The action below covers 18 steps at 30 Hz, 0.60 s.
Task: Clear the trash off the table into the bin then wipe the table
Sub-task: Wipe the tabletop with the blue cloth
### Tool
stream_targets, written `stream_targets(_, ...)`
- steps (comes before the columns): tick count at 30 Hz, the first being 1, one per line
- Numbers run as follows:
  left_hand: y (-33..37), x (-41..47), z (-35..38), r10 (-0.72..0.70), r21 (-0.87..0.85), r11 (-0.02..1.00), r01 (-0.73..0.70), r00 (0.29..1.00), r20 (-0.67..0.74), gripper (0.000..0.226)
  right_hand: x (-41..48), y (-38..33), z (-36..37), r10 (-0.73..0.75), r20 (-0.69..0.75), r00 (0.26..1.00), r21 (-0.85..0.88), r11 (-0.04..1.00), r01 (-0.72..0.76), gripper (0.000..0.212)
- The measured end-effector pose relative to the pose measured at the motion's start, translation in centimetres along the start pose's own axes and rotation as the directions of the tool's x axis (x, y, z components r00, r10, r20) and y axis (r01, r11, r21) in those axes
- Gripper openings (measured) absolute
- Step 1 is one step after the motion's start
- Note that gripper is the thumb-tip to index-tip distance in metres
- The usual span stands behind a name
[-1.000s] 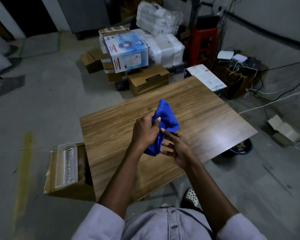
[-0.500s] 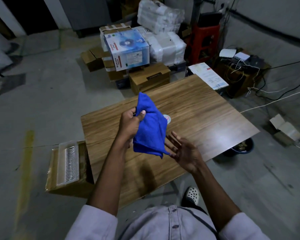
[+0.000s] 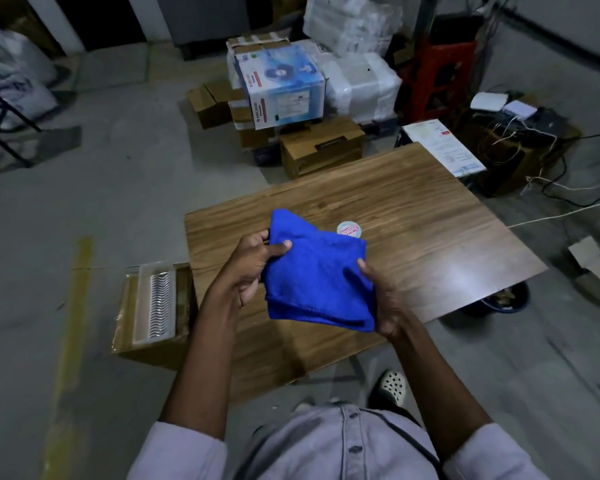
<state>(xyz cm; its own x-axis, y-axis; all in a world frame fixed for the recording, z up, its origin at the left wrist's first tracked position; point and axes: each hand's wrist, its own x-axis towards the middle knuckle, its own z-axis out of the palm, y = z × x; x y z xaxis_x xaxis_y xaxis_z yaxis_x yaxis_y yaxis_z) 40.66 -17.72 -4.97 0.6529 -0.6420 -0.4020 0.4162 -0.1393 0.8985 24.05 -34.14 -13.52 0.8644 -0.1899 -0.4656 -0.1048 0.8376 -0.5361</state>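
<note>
A folded blue cloth (image 3: 317, 275) is held above the wooden table (image 3: 430, 230). My left hand (image 3: 250, 265) pinches its upper left corner with thumb on top. My right hand (image 3: 383, 299) grips its right edge from below. A small round sticker or lid (image 3: 348, 230), pale with pink print, lies on the table just beyond the cloth. A dark bin (image 3: 506, 301) with trash inside stands on the floor under the table's right corner, partly hidden by the tabletop.
A cardboard box with a plastic-wrapped pack (image 3: 153, 306) sits against the table's left side. Stacked boxes (image 3: 281, 88) and wrapped bundles stand behind the table. Cables and devices (image 3: 520, 123) lie at the back right. An open small carton (image 3: 596, 268) is on the floor right.
The cloth hung from my left hand half a second ago; now my right hand has taken its right edge and it is spread flatter between both hands.
</note>
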Motion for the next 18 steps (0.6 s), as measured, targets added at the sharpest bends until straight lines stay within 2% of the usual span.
stream_targets(2,-1.0,0.0,-1.1,-0.053,0.109,0.993,0.048,0.998,0.04,0.052,-0.1,-0.3,-0.2,-0.026,-0.089,0.996,-0.191,0.982,0.008,0.061)
stream_targets(5,-2.4,0.0,-2.1,-0.099,0.14,0.986,0.091,0.994,0.053,0.068,-0.2,-0.8,-0.6,-0.08,-0.101,0.992,-0.281,0.958,0.049,0.049)
stream_targets(9,-2.7,-1.0,-2.3,0.058,-0.039,0.998,-0.056,0.997,0.058,0.055,-1.2,-1.9,-0.1,-0.261,-0.032,0.965,-0.262,0.934,0.243,0.038)
stream_targets(11,-2.7,-1.4,-2.4,0.161,-0.196,0.971,-0.141,0.983,0.09,0.06,-2.2,-2.6,0.7,-0.336,0.075,0.939,-0.223,0.912,0.344,0.02)
stream_targets(12,-2.6,-1.7,-2.2,0.2,-0.264,0.95,-0.166,0.974,0.107,0.054,-2.4,-2.8,1.0,-0.358,0.142,0.923,-0.219,0.898,0.382,0.015)
stream_targets(14,-2.8,-2.2,-1.8,0.205,-0.388,0.909,-0.151,0.973,0.103,0.017,-2.4,-3.0,1.0,-0.382,0.193,0.904,-0.264,0.867,0.423,0.02)
stream_targets(15,-3.1,-2.1,-1.6,0.157,-0.447,0.889,-0.102,0.984,0.088,0.02,-2.2,-3.0,0.8,-0.399,0.19,0.897,-0.292,0.85,0.439,0.026)
stream_targets(18,-3.6,-2.2,-0.6,-0.061,-0.511,0.856,0.081,0.997,0.057,0.052,-1.5,-2.9,0.1,-0.441,0.211,0.872,-0.379,0.786,0.489,0.055)
